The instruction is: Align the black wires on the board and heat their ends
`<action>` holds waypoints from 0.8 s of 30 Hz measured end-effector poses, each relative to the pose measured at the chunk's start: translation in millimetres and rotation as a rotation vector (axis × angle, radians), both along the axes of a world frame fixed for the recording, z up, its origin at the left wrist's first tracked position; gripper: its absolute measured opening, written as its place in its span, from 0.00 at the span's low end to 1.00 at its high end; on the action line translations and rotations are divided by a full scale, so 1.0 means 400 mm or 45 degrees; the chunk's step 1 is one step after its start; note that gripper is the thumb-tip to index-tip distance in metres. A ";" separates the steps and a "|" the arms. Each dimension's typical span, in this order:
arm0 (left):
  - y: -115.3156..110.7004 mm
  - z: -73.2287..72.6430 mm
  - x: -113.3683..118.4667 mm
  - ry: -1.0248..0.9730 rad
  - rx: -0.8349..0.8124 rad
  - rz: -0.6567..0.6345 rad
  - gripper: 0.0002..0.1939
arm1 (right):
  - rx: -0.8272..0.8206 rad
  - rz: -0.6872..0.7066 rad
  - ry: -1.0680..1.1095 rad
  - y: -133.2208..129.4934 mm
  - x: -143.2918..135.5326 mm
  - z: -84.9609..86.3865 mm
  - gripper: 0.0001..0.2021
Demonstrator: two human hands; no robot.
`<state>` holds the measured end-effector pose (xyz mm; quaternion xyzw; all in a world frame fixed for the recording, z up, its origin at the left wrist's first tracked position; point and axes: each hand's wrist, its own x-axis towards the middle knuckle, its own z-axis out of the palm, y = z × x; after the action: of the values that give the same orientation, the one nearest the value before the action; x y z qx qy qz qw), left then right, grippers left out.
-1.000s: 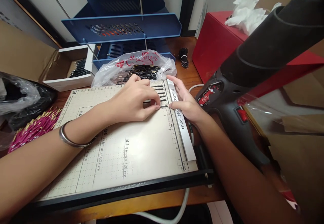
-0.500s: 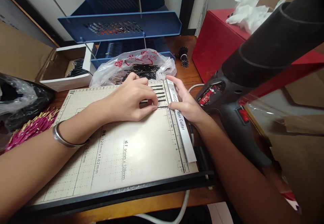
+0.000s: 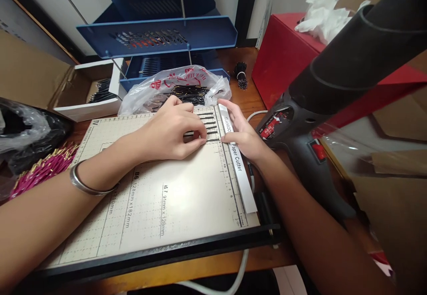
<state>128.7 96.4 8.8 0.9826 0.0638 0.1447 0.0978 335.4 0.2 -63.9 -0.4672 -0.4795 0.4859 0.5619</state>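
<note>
A cream paper cutter (image 3: 187,188) with printed grid lines and a white edge strip lies before me. Several short black wires (image 3: 209,123) are laid across its right side in a spaced row, their left ends covered by my left hand (image 3: 178,130). That hand rests on the board, thumb and forefinger pinched at the nearest wire (image 3: 213,140). My right hand (image 3: 245,135) lies over the white strip (image 3: 243,183), forefinger stretched toward its far end. The right thumb, spread from the forefinger, touches down beside the nearest wire's right end.
Behind the cutter lies a plastic bag (image 3: 140,94) of black wires, before blue trays (image 3: 207,37). A white box (image 3: 86,110) and magenta wires (image 3: 43,170) are at left. A tied black bundle (image 3: 240,74), red box (image 3: 276,46) and dark tool (image 3: 300,94) occupy the right.
</note>
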 end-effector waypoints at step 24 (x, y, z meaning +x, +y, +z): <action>-0.016 -0.015 0.016 -0.039 -0.028 0.093 0.12 | -0.040 -0.028 0.032 0.005 -0.007 0.000 0.47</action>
<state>135.1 89.9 2.9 0.9761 0.0998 0.1625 0.1042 332.7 2.4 -63.9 -0.4751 -0.4595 0.4931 0.5657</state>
